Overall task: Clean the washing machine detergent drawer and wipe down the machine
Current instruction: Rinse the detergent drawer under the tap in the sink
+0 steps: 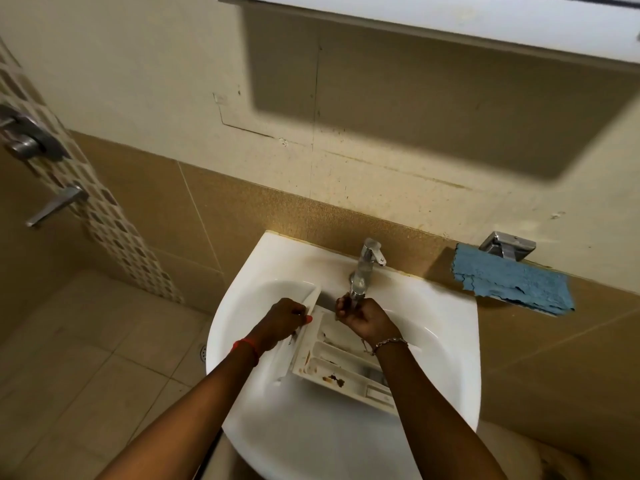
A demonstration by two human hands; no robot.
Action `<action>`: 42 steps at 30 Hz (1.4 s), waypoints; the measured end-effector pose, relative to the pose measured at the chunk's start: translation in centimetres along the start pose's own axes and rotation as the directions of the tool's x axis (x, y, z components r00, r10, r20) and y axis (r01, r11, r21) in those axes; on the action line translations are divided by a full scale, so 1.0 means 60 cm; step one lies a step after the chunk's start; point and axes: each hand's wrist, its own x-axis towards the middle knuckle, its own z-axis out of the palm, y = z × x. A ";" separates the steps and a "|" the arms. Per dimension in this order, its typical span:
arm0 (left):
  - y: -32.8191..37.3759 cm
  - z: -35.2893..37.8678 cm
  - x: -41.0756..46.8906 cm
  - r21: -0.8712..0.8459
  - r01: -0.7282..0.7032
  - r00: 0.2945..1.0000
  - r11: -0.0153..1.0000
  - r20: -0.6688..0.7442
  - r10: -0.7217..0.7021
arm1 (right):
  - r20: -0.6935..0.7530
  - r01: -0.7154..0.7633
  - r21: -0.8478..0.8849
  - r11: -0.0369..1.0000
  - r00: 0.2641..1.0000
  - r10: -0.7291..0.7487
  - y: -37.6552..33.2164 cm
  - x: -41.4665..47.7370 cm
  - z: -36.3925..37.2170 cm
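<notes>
A white detergent drawer (341, 362) lies in the white washbasin (450, 341), its compartments facing up with brown grime near its near end. My left hand (285, 318) grips the drawer's front panel at its far left end. My right hand (363, 317) is curled just under the spout of the chrome tap (365, 268), above the drawer's far compartment. Whether the right hand holds anything is hidden by its own fingers.
A blue cloth (509, 284) hangs on a chrome holder (507, 245) on the wall to the right of the basin. A shower mixer and lever (52, 206) are on the left wall. Tiled floor with a drain (202, 351) lies left of the basin.
</notes>
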 end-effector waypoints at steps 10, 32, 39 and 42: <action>0.005 0.002 -0.002 0.049 0.008 1.000 0.999 0.000 -0.008 | 0.139 0.002 -0.101 0.995 0.990 0.012 0.003 -0.002 -0.002; 0.003 0.005 -0.008 0.009 0.019 1.000 1.000 -0.024 -0.019 | 0.057 -0.185 -0.610 0.770 0.959 0.276 -0.008 -0.060 -0.009; 0.002 0.012 -0.010 -0.006 -0.003 0.999 1.000 -0.042 0.002 | 0.069 -0.027 -0.143 0.989 0.997 0.037 -0.023 -0.042 -0.020; 0.001 0.012 -0.009 0.020 -0.013 0.999 1.000 -0.030 0.013 | 0.068 -0.023 -0.063 0.998 0.997 0.027 -0.016 -0.040 -0.013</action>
